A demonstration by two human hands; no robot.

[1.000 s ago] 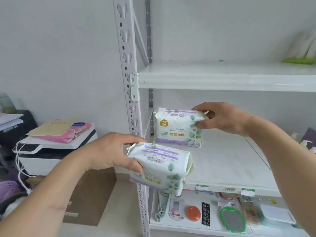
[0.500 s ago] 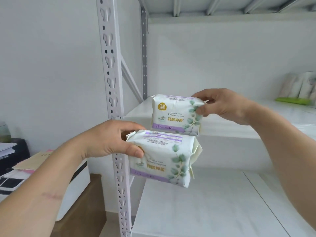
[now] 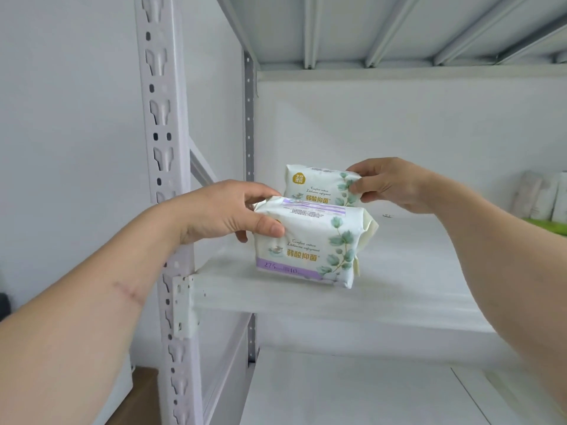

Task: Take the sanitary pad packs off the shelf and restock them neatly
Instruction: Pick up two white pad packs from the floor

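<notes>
My left hand (image 3: 227, 211) grips the near pack (image 3: 313, 243) by its left end, thumb on the front face and fingers curled over the top edge. My right hand (image 3: 388, 184) pinches the far pack (image 3: 319, 188) at its upper right corner, thumb in front and fingers behind. Both packs are upright, fronts toward me, the near one overlapping the lower part of the far one so that I cannot tell whether they touch.

Each pack is soft white plastic printed with green leafy sprigs down the right side, gold Chinese characters and a line of small script across the middle. The near pack has a lilac band along the bottom with "275" and "10" on it, a lilac strip of fine print on its top face, and a folded cream flap sticking out at its right end. The far pack carries a round gold badge at its upper left.

The packs are over the left part of the white shelf (image 3: 399, 289), the near one close to its front edge; I cannot tell whether either is resting on it. At the far right of this shelf stand a few pale packets (image 3: 543, 197) above something green (image 3: 549, 225). A perforated grey-white upright post (image 3: 162, 148) runs just left of my hand, with a bracket where the shelf joins it. Overhead is the ribbed underside of the next shelf (image 3: 399, 29); below, another white shelf board (image 3: 352, 391). The wall (image 3: 67, 118) behind is plain white.
</notes>
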